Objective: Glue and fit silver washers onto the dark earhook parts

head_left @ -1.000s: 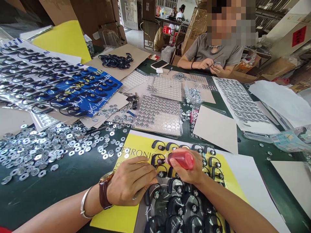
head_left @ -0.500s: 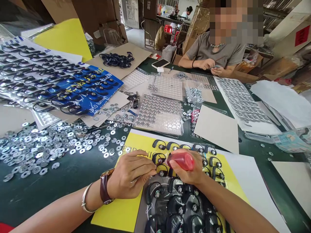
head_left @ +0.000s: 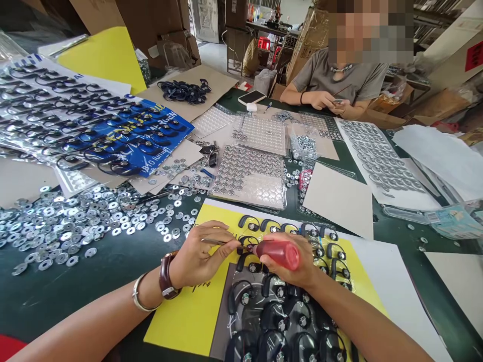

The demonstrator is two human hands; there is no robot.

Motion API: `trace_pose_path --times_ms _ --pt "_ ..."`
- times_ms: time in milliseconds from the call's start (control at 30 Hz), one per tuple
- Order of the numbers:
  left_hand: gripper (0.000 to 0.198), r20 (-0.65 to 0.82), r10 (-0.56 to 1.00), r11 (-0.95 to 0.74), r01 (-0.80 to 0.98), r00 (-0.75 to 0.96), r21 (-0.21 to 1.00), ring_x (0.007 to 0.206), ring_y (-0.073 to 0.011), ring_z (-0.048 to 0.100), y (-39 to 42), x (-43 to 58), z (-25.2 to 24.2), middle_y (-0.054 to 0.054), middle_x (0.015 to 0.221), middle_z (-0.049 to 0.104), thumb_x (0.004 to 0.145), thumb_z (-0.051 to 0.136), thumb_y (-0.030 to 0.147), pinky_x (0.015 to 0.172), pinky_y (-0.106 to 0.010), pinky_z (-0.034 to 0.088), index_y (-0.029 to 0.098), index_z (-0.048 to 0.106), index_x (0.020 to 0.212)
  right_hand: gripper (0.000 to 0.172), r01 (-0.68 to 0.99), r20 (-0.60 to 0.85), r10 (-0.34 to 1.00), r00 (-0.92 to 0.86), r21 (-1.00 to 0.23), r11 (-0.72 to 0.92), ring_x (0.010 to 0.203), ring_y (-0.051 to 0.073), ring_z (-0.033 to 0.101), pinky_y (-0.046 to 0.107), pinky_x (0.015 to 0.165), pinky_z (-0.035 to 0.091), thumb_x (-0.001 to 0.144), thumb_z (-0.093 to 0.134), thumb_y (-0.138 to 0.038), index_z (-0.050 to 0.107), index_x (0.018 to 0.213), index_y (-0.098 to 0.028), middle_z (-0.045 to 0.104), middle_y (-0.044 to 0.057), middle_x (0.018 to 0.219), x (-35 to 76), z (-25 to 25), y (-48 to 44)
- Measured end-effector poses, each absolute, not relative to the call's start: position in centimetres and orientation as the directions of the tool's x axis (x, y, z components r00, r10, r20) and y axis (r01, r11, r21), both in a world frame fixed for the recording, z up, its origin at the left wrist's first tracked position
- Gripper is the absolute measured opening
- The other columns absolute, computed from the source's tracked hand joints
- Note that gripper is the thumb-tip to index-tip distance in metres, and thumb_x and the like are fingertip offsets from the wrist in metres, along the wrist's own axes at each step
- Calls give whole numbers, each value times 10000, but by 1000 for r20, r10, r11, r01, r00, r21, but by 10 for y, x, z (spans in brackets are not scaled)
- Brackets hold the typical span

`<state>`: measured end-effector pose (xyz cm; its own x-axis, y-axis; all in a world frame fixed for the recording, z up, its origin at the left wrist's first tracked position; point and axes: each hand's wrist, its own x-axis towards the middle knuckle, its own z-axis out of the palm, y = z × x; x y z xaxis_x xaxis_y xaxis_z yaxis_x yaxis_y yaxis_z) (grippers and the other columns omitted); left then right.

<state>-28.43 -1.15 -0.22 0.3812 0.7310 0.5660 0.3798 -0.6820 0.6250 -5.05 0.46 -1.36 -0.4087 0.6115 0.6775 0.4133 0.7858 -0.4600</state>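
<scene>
My right hand (head_left: 302, 269) is wrapped round a red squeeze bottle (head_left: 279, 252), tilted with its nozzle pointing left at a black ear-hook earphone part (head_left: 246, 242). Between the thumb and fingers of my left hand (head_left: 204, 256) is a pair of thin metal tweezers (head_left: 215, 242), their tips meeting the bottle's nozzle at that same part. Both hands are over a yellow sheet (head_left: 181, 322) bearing rows of these black ear-hook parts under or on clear film. A dark printed area (head_left: 241, 281) carries more of them nearer me.
Loose metal washers (head_left: 113, 216) lie heaped at left. Behind them is a blue printed sheet (head_left: 166, 136) with hooked parts. Ahead stand a tray of round metal pieces (head_left: 249, 173) and a grey card (head_left: 339, 196). Across the table sits a person (head_left: 335, 83) holding a small object.
My left hand has turned and opened out slightly, showing the tweezers, whose tips have moved up to the bottle's nozzle. The bottle has shifted slightly downward.
</scene>
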Motion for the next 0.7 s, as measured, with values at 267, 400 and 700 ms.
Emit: trace_pose_path --times_ms 267,400,700 --pt "139 581 720 -694 387 379 608 703 -158 684 -14 -284 -3 -24 772 733 870 583 92 797 -361 557 178 692 860 315 239 483 740 -469 -737 632 584 157 695 258 555 561 793 700 -468 641 969 -213 742 13 738 -43 10 10" --pt "133 604 675 -738 398 425 545 676 -150 686 -20 -281 2 -22 782 737 856 586 82 786 -361 555 171 674 902 401 70 39 869 -492 -994 85 658 192 715 279 554 568 870 575 -543 629 1006 -170 735 58 748 -13 36 34" --pt "113 684 424 -900 359 593 247 760 -152 692 -39 -276 7 -49 858 738 836 608 114 902 -367 538 109 639 945 304 104 -52 972 -228 -994 -29 582 166 685 239 490 542 853 635 -464 609 947 -176 722 42 711 -12 25 0"
